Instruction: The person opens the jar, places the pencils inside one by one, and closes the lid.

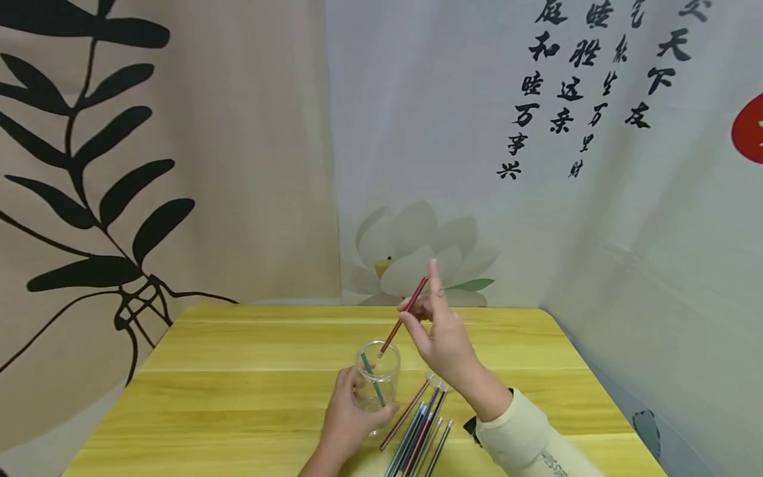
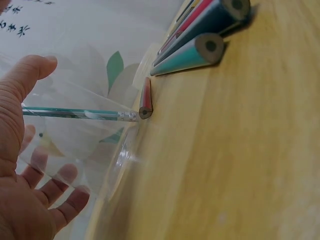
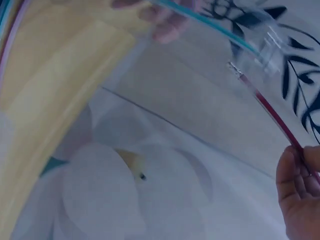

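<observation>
A clear cup (image 1: 387, 371) stands upright on the table, one teal pencil (image 1: 372, 379) leaning inside it. My left hand (image 1: 352, 414) holds the cup low on its side, thumb in front; in the left wrist view its fingers (image 2: 70, 202) show through the clear wall. Above the rim my right hand (image 1: 444, 331) pinches a red pencil (image 1: 405, 315) between thumb and fingers, index finger pointing up. The red pencil slants, its eraser end down at the mouth of the cup. In the right wrist view that metal-banded end (image 3: 235, 69) is close to the rim.
Right of the cup lies a loose bunch of several pencils (image 1: 417, 437), eraser ends pointing away. A reddish pencil (image 1: 405, 414) lies nearest the cup. Behind the wooden table (image 1: 250, 371) hangs a printed curtain (image 1: 262, 165) with leaves and characters.
</observation>
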Demonstrator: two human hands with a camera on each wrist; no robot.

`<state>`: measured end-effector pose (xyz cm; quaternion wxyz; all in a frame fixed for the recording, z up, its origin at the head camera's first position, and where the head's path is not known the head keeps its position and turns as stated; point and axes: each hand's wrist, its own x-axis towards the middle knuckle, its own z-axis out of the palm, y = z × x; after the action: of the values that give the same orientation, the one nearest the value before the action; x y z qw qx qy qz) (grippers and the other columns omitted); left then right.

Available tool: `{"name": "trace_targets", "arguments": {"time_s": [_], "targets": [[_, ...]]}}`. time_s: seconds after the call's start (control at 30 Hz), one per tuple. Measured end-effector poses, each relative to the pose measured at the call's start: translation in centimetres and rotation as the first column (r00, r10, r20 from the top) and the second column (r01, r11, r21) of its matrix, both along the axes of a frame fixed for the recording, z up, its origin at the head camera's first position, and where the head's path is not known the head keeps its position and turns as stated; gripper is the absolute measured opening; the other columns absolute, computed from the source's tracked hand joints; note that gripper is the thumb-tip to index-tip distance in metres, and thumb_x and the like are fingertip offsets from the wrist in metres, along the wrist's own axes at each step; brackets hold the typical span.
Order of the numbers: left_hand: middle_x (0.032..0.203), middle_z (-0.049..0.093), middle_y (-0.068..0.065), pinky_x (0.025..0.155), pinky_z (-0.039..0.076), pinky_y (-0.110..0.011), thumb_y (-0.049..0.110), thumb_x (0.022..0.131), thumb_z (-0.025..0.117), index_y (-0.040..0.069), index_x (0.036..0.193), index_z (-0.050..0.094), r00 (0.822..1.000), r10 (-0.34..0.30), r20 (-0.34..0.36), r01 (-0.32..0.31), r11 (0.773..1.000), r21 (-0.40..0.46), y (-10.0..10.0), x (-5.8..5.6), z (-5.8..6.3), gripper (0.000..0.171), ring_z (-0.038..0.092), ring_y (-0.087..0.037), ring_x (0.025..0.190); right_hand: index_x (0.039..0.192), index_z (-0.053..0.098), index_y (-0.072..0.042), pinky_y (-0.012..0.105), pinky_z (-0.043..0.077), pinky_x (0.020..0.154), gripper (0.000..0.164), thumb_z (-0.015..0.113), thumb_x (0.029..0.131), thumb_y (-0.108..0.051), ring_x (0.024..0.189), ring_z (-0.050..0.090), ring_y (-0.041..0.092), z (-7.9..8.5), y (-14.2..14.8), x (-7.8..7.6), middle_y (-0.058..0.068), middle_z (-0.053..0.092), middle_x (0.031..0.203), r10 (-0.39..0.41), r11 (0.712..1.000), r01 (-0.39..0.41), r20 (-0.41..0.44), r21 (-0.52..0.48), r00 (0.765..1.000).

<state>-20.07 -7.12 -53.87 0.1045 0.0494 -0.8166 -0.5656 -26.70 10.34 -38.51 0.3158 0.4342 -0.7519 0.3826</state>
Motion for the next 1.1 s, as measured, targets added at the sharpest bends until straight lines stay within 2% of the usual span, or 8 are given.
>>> {"name": "trace_targets", "arguments": {"time_s": [0.17, 0.33, 0.53, 0.63, 0.8, 1.0, 1.1], "targets": [[0.129, 0.057, -0.004, 0.092, 0.061, -0.051, 0.037, 0.07, 0.101, 0.028, 0.136, 0.062, 1.0, -0.008, 0.007, 0.008, 1.0, -0.007, 0.1, 0.0, 0.0, 0.078, 0.061, -0.03, 0.12, 0.167, 0.012, 0.006, 0.029, 0.065, 0.076, 0.095, 0.075, 0.096, 0.004, 0.087, 0.078, 0.019, -2.2, -0.7, 0.1, 0.012, 0.079, 0.102, 0.022, 0.994, -0.03, 0.071, 0.103, 0.997], [0.13, 0.055, -0.006, 0.091, 0.06, -0.05, 0.037, 0.071, 0.1, 0.024, 0.14, 0.06, 1.0, -0.026, 0.011, 0.026, 1.0, 0.002, 0.0, 0.1, 0.1, 0.08, 0.06, -0.031, 0.119, 0.164, 0.028, -0.001, 0.021, 0.06, 0.069, 0.088, 0.078, 0.093, 0.004, 0.078, 0.073, 0.013, -3.3, -1.0, 0.1, 0.006, 0.079, 0.096, 0.039, 0.985, -0.041, 0.017, 0.166, 0.999], [0.128, 0.056, -0.004, 0.093, 0.059, -0.051, 0.035, 0.072, 0.1, 0.022, 0.138, 0.06, 1.0, -0.015, 0.006, 0.015, 1.0, 0.008, -0.1, 0.0, 0.2, 0.077, 0.06, -0.03, 0.12, 0.144, 0.059, -0.001, 0.021, 0.061, 0.073, 0.053, 0.077, 0.094, 0.003, 0.081, 0.073, 0.013, -3.5, -1.3, -0.1, 0.005, 0.077, 0.098, 0.056, 0.98, -0.041, -0.068, 0.195, 0.996], [0.13, 0.056, -0.004, 0.094, 0.059, -0.053, 0.034, 0.073, 0.1, 0.021, 0.139, 0.06, 1.0, -0.017, -0.003, 0.017, 1.0, 0.004, -0.1, 0.0, 0.2, 0.078, 0.06, -0.031, 0.122, 0.133, 0.069, -0.003, 0.024, 0.063, 0.074, 0.039, 0.077, 0.095, 0.0, 0.086, 0.074, 0.014, -3.7, -1.4, -0.1, 0.006, 0.078, 0.104, 0.053, 0.979, -0.035, -0.087, 0.2, 0.995], [0.131, 0.056, -0.004, 0.094, 0.059, -0.053, 0.034, 0.073, 0.1, 0.019, 0.141, 0.059, 1.0, -0.016, -0.012, 0.016, 1.0, -0.001, -0.1, 0.0, 0.0, 0.081, 0.06, -0.032, 0.123, 0.129, 0.073, -0.006, 0.026, 0.063, 0.073, 0.035, 0.079, 0.094, -0.002, 0.088, 0.073, 0.014, -4.2, -1.4, -0.2, 0.006, 0.08, 0.111, 0.05, 0.981, -0.031, -0.095, 0.191, 0.994], [0.129, 0.056, -0.003, 0.093, 0.058, -0.049, 0.035, 0.073, 0.099, 0.02, 0.142, 0.059, 1.0, -0.013, -0.016, 0.013, 1.0, -0.012, -0.1, -0.1, -0.1, 0.081, 0.06, -0.029, 0.12, 0.124, 0.076, -0.007, 0.016, 0.058, 0.073, 0.032, 0.08, 0.093, -0.001, 0.085, 0.071, 0.012, -4.2, -1.4, -0.3, 0.004, 0.08, 0.106, 0.05, 0.982, -0.028, -0.114, 0.188, 0.992], [0.129, 0.056, -0.002, 0.093, 0.058, -0.05, 0.035, 0.073, 0.099, 0.022, 0.142, 0.059, 1.0, -0.016, -0.007, 0.016, 1.0, -0.007, 0.0, -0.1, -0.1, 0.081, 0.06, -0.03, 0.121, 0.121, 0.077, -0.007, 0.017, 0.059, 0.076, 0.028, 0.08, 0.093, -0.002, 0.09, 0.073, 0.014, -4.0, -1.4, -0.2, 0.004, 0.08, 0.106, 0.044, 0.98, -0.022, -0.108, 0.198, 0.993]]}}
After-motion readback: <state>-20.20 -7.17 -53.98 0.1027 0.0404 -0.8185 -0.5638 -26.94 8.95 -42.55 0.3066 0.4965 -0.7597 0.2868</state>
